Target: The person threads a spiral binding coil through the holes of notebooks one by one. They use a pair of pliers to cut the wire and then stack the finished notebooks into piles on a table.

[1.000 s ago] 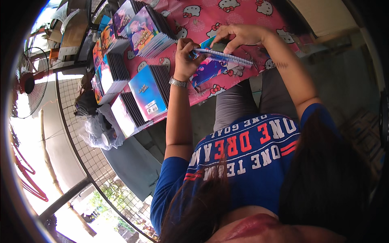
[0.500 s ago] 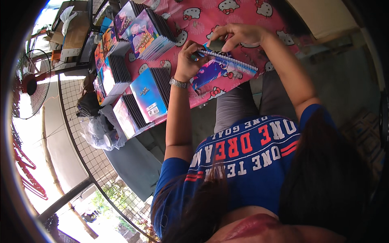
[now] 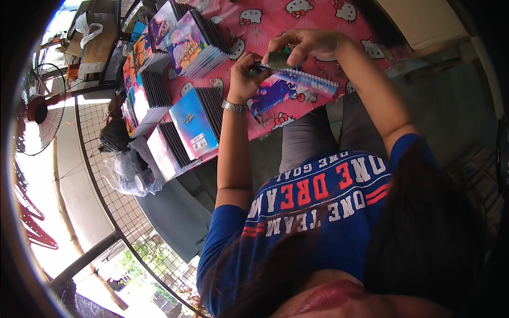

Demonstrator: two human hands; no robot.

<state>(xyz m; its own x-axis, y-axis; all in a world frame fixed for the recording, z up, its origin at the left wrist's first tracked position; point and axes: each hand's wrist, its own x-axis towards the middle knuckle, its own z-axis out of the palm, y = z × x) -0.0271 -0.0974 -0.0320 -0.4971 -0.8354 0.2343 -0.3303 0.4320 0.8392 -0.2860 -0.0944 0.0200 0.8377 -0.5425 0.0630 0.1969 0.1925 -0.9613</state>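
Observation:
My left hand (image 3: 245, 78), with a metal-band watch on its wrist, is closed on the left end of a spiral notebook (image 3: 318, 87). The notebook's coil edge points up and runs off to the right. Pinched in my right hand (image 3: 310, 45) is a small dark grey-green piece (image 3: 277, 60) whose kind I cannot make out. It sits at the coil, close to the left fingertips. A purple and blue notebook cover (image 3: 273, 98) shows below the coil, over the table's near edge.
Stacks of spiral notebooks (image 3: 194, 124) stand on the left of the pink table cover (image 3: 275, 16). Beyond them are a clear plastic bag (image 3: 127, 169), a wire mesh (image 3: 98, 143) and a fan (image 3: 40, 108). A cardboard box (image 3: 424, 24) is at the far right.
My right hand has moved slightly left, bringing the dark piece along the coil toward my left hand. The left hand still grips the notebook in about the same place.

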